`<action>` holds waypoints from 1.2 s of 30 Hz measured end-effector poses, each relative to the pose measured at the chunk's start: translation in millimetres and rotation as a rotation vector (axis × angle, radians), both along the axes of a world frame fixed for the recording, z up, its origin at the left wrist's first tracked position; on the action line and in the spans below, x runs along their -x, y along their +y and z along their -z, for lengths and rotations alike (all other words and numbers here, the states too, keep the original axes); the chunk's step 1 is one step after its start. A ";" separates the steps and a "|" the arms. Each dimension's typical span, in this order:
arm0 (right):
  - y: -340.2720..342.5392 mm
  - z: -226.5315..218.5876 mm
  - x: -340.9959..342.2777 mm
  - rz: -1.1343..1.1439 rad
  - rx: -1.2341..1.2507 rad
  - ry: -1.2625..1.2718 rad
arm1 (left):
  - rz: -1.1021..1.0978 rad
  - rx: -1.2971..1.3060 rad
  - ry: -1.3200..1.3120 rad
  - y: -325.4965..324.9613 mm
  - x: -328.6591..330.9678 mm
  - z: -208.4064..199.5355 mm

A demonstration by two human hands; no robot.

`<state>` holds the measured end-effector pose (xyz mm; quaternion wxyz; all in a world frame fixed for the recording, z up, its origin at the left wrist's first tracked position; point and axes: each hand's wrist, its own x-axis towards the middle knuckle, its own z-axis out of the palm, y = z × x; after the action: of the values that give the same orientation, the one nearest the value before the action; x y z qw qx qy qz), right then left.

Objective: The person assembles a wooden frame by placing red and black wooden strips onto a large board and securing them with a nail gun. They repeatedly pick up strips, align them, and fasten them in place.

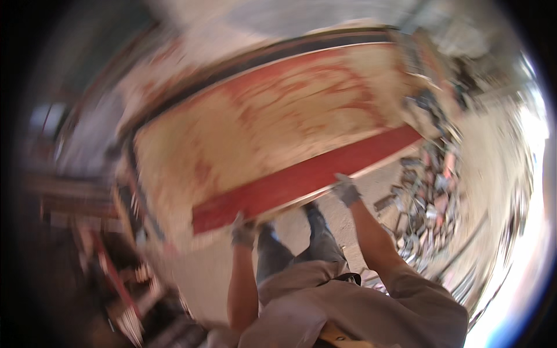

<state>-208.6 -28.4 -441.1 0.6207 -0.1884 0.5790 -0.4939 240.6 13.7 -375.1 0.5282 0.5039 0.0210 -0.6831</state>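
Note:
A long red board point(307, 178) slants across my front, its right end farther from me than its left. My left hand point(242, 233), in a grey glove, grips its near edge toward the left end. In a matching glove, my right hand point(347, 191) holds the same edge right of the middle, thumb on top. The fingers of both hands are mostly hidden under the board. Behind it stretches a wide tan tabletop point(272, 113) smeared with red. Motion blur hides whether the board rests on the table or is lifted.
A dark raised rim point(243, 68) runs along the table's far side. On the floor to the right lies a heap of small offcuts point(426, 203). Blurred timber pieces point(142, 284) lie at lower left, and a wooden bench point(78, 206) stands at the left.

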 end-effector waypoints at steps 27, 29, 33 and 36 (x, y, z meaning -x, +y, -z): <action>101.9 -56.1 -443.7 -1.551 0.048 0.914 | -0.076 -0.320 -0.438 376.3 -307.8 12.3; 116.9 -75.6 -590.4 -1.797 0.655 0.946 | -0.529 -0.308 -0.417 468.0 -369.2 5.8; 165.6 -122.3 -920.4 -1.534 2.031 0.654 | -1.015 -0.592 -0.383 612.6 -462.0 -19.5; 230.4 -179.5 -1144.8 -1.551 1.939 0.373 | -1.383 -0.596 -0.319 659.7 -513.8 -42.9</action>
<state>936.2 202.1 -261.6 0.2624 -0.9239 -0.2059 -0.1873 754.3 673.4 -332.1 0.6738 0.5895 0.4379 -0.0820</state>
